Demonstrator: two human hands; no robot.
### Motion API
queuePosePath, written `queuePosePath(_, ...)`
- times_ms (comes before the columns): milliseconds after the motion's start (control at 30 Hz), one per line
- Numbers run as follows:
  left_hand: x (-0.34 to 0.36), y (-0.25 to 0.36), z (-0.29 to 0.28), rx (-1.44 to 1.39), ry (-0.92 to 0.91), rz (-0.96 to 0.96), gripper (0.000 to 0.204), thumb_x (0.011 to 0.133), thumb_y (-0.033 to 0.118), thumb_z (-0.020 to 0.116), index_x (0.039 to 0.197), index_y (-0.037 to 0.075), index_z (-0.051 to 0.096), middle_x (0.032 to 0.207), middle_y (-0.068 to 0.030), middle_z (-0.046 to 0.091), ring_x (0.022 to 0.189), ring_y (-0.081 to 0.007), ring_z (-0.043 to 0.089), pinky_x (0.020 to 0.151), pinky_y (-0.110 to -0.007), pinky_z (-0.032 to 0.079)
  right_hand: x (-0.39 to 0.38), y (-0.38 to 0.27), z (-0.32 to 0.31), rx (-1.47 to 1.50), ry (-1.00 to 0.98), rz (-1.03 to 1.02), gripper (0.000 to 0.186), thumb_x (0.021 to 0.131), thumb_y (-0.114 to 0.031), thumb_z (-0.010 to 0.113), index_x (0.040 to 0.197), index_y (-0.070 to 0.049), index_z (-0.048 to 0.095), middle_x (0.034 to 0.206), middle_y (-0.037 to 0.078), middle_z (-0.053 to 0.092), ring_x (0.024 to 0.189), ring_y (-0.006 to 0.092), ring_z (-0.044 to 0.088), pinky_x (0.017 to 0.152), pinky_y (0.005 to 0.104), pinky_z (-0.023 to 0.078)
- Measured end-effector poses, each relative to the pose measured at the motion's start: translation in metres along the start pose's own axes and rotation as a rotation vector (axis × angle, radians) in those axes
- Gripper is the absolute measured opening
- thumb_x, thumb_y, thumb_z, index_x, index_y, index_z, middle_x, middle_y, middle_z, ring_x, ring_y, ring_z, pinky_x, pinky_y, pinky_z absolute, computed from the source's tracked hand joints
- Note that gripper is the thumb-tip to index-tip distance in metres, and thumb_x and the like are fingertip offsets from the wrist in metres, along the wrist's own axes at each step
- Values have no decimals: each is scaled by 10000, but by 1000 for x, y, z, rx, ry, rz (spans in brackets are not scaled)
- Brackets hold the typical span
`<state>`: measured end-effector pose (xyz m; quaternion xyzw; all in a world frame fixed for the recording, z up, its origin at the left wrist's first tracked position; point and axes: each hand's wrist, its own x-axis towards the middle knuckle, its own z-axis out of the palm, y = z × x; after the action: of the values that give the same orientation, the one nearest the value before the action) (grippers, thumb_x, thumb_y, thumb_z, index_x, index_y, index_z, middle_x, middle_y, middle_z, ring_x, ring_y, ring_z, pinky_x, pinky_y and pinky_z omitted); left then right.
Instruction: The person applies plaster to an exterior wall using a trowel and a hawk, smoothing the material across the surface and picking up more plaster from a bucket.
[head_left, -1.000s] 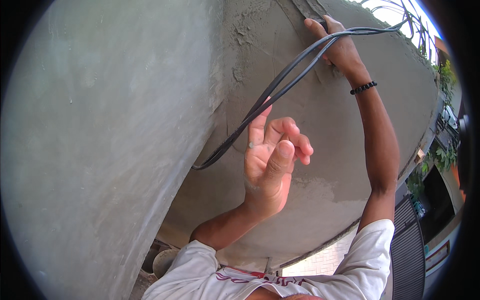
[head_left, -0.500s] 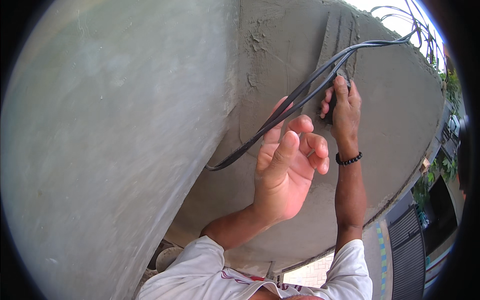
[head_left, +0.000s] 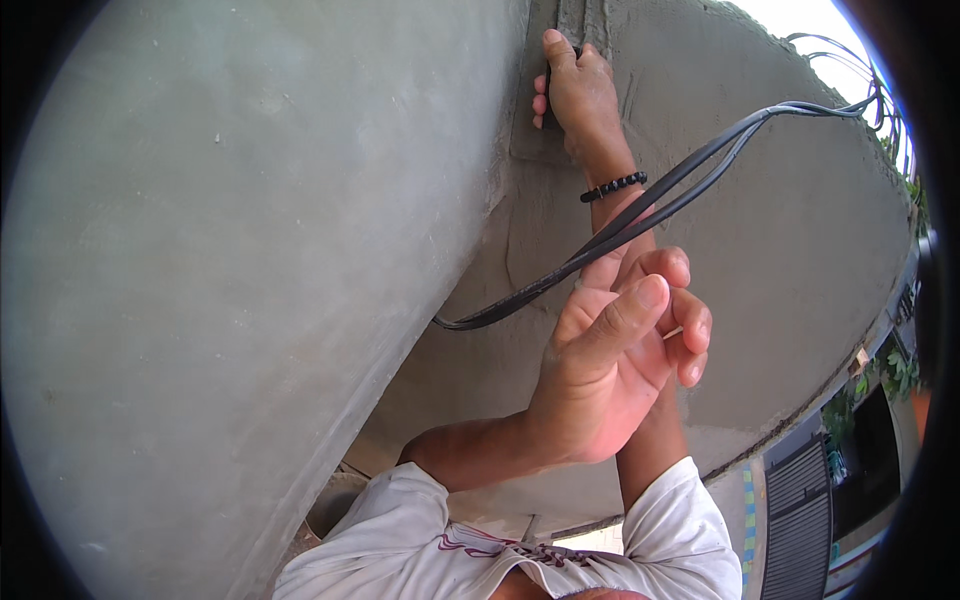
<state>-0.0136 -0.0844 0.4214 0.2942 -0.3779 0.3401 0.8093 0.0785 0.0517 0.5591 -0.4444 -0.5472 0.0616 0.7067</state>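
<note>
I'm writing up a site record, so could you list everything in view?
smooth surface: one, grey, left
plastered surface: one, grey, centre to right
cables: at least two, black, across the centre
wire tangle: one, dark, upper right
black-handled tool: one, in the right hand
round container: one, greyish, lower left
small block: one, tan, right
slatted gate: one, dark grey, lower right
plants: count unclear, green, far right
beaded bracelet: one, black, right wrist
shirt: one, white, bottom
left hand: one, bare, by the cables
right hand: one, bare, top centre
</note>
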Motion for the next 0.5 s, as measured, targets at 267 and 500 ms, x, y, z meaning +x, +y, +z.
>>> queuePosePath(267, -10, 15, 6, 13, 87, 34, 548, 985, 174, 524, 1472, 237, 279, 1128, -34, 479, 895, -200, 564, 667, -321, 479, -111, 81, 28, -5, 3, 158, 341, 964, -323, 561, 881, -7, 461, 604, 62, 532, 434, 146, 517, 372, 302, 413)
queuePosePath(500, -8, 12, 7, -57, 100, 3, 598, 974, 153, 545, 1489, 242, 254, 1110, -28, 500, 879, -190, 579, 657, -321, 472, -209, 133, -1, 63, 76, 190, 334, 962, -312, 564, 853, -11, 470, 607, 69, 541, 436, 152, 526, 374, 308, 418)
